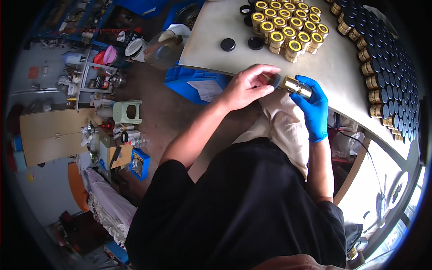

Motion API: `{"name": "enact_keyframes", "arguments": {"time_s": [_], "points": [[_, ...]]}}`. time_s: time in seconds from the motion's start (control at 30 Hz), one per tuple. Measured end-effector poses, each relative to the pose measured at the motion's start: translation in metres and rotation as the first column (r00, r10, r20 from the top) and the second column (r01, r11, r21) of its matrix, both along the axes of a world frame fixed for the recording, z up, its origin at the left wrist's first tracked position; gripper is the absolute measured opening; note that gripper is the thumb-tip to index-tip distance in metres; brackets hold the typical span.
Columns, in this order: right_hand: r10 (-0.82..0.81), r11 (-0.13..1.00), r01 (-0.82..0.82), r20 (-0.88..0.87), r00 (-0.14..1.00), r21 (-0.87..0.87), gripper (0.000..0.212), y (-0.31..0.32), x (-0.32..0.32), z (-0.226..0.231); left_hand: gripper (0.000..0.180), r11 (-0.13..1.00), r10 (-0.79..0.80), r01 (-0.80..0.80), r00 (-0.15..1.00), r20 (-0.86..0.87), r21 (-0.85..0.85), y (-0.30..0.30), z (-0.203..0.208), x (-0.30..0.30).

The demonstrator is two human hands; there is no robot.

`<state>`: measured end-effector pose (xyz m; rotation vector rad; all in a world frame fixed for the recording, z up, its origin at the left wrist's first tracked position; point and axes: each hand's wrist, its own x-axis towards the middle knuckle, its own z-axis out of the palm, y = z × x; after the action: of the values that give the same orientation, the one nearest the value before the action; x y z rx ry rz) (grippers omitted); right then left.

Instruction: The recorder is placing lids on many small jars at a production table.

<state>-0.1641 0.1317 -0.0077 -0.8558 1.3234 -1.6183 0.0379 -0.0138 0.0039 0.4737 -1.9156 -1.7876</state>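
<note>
Near the table's front edge, my bare left hand (pixel 245 87) pinches a dark round cap (pixel 275 81) between thumb and fingers. My right hand (pixel 313 102), in a blue glove, grips a brass cylindrical fitting (pixel 291 84) lying on its side. The fitting's end points left, towards the cap, and the two are close together. Whether they touch I cannot tell. Ahead on the table (pixel 211 42) stand several uncapped brass fittings (pixel 288 32) with yellow rings on their tops. Two loose black caps, one flat cap (pixel 228 44) and another cap (pixel 256 43), lie left of them.
Rows of brass fittings with black caps (pixel 389 76) fill the table's right side. A blue crate (pixel 191 83) with paper on it sits beyond my left forearm. On the floor at left are a pale green stool (pixel 127 111) and a small blue bin (pixel 140 164).
</note>
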Motion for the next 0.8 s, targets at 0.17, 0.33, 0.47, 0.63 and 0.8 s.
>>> {"name": "enact_keyframes", "arguments": {"time_s": [0.17, 0.33, 0.47, 0.63, 0.8], "points": [[-0.002, 1.000, 0.002, -0.003, 1.000, -0.002, 0.049, 0.001, 0.007, 0.006, 0.044, 0.998, -0.032, 0.036, 0.997, -0.074, 0.055, 0.006, -0.008, -0.014], [0.001, 1.000, -0.001, -0.008, 1.000, 0.000, 0.050, 0.003, 0.007, 0.006, 0.042, 0.988, -0.031, 0.043, 0.996, -0.083, 0.145, 0.008, -0.009, -0.017], [-0.013, 1.000, 0.013, -0.020, 1.000, 0.023, 0.044, 0.003, 0.010, 0.011, 0.042, 0.987, -0.036, 0.042, 0.999, -0.036, 0.157, 0.008, -0.008, -0.016], [0.043, 0.980, -0.068, 0.134, 0.990, 0.186, 0.032, 0.001, 0.006, 0.009, 0.043, 0.995, 0.004, -0.019, 0.989, -0.150, -0.095, 0.013, 0.000, -0.015], [0.051, 0.987, -0.105, 0.385, 0.922, 0.120, 0.031, 0.001, 0.011, 0.001, 0.031, 0.992, -0.121, 0.105, 0.934, -0.336, -0.065, 0.006, 0.003, -0.011]]}}
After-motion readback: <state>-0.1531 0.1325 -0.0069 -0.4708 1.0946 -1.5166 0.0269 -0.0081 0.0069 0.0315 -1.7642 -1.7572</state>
